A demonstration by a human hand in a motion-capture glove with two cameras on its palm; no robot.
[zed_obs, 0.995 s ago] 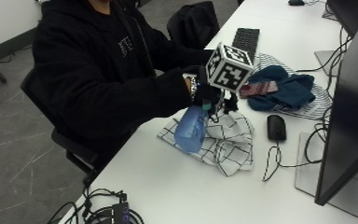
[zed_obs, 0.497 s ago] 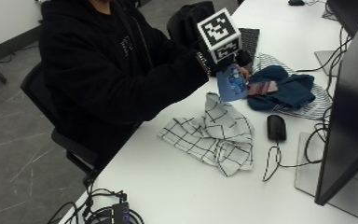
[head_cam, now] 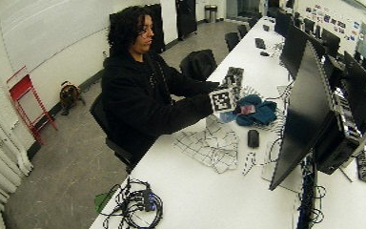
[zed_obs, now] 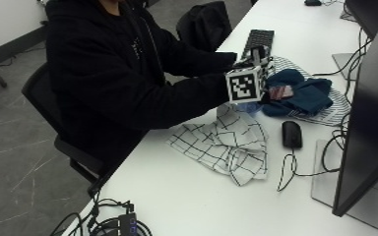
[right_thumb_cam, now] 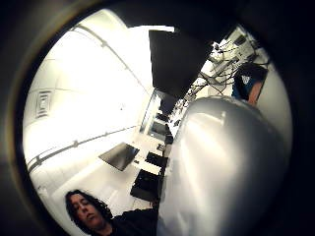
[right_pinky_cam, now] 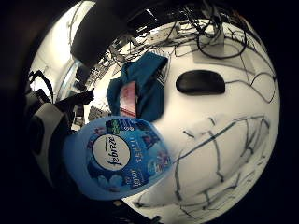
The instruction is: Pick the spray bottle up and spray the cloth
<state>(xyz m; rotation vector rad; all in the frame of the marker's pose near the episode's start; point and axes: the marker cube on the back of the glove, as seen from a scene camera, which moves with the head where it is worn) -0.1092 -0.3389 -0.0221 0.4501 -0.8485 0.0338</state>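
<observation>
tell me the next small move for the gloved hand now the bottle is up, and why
Probably tip the spray bottle so its nozzle faces the checked cloth, then squeeze. The right hand holds the bottle above the table, at the cloth's far edge beside the blue garment. The nozzle is hidden, so its aim cannot be confirmed.

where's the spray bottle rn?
Outside view: the spray bottle is off the table at the gloved right hand, above the checked cloth, beside the blue cloth.
</observation>
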